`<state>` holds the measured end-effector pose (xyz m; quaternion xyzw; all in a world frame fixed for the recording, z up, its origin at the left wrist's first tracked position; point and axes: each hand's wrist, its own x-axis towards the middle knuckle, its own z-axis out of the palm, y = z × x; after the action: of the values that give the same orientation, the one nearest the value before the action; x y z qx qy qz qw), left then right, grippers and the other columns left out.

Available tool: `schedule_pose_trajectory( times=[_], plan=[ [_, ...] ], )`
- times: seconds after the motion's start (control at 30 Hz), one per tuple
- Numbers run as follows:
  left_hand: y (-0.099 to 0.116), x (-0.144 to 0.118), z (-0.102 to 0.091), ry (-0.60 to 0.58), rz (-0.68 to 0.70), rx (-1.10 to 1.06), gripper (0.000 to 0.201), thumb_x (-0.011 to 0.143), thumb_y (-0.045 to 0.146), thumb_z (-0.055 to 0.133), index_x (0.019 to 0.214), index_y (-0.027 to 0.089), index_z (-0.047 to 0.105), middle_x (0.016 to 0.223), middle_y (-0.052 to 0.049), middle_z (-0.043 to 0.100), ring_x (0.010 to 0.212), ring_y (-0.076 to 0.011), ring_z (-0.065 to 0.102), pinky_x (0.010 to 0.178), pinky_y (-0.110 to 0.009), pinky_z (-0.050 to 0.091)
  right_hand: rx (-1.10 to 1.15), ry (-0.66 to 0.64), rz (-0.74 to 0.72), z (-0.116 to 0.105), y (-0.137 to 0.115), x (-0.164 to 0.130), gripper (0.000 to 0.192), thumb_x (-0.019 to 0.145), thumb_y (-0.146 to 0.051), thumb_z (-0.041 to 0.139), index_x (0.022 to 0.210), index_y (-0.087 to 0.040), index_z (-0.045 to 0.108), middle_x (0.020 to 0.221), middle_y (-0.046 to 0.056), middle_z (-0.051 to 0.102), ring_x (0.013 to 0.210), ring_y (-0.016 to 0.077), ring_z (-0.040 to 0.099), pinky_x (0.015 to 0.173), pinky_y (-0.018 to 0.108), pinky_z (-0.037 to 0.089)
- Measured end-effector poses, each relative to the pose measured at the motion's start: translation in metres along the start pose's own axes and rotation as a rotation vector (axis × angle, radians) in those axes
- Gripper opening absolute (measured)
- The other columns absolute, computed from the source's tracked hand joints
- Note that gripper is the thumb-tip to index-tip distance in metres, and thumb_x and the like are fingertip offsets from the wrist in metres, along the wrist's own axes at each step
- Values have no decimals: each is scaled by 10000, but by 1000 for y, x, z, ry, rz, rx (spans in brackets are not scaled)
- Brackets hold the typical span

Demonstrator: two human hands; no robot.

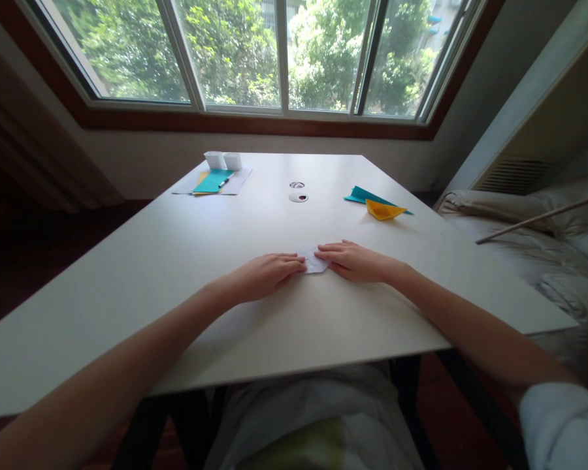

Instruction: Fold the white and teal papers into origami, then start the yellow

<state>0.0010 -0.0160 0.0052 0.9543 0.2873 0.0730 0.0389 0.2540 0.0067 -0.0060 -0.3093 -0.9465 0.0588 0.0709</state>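
Note:
A small folded sheet of white paper lies on the white table in front of me, near its front edge. My left hand covers the paper's left edge, its fingers closed together and gripping it. From the other side, my right hand has its fingertips on the upper right part of the paper and its thumb low at the right edge. Both hands rest low against the tabletop. Fingers hide the paper's left and right ends, so its full outline cannot be made out.
On the table, a yellow paper boat and a teal paper plane sit at right. Back left are teal paper, a black-and-white marker and white paper boxes. Two round fittings lie mid-table. A sofa stands right.

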Motion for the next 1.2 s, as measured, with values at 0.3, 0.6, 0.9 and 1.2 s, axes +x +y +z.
schedule_pose_trajectory(
  times=[0.3,0.6,0.9,1.2],
  plan=[
    [-23,-12,-21,-42,-105,-60,263,842,236,451,996,257,664,990,-30,685,880,-169,632,804,-260,452,57,24,31,-4,-2,1,416,888,-306,381,1289,-232,460,1311,88,482,1157,243,481,969,406,377],
    [-32,-27,-38,-175,-276,-39,220,763,339,545,912,292,701,859,-15,694,810,-171,607,736,-245,431,26,2,40,-5,-2,1,424,896,-332,352,1293,-224,456,1309,84,484,1149,236,482,957,396,386],
    [-15,-18,-50,-3,-290,162,278,802,409,482,798,207,674,691,-35,633,639,-162,571,550,-238,397,32,68,12,-5,-1,3,391,882,-316,398,1249,-233,504,1231,75,555,1098,223,515,924,382,411],
    [0,3,-4,79,-71,148,381,802,463,506,1053,188,587,989,-75,641,931,-221,574,780,-318,450,-10,152,-21,1,-16,11,339,898,-353,383,1139,-227,586,1096,73,632,994,209,551,867,368,422]
  ],
)
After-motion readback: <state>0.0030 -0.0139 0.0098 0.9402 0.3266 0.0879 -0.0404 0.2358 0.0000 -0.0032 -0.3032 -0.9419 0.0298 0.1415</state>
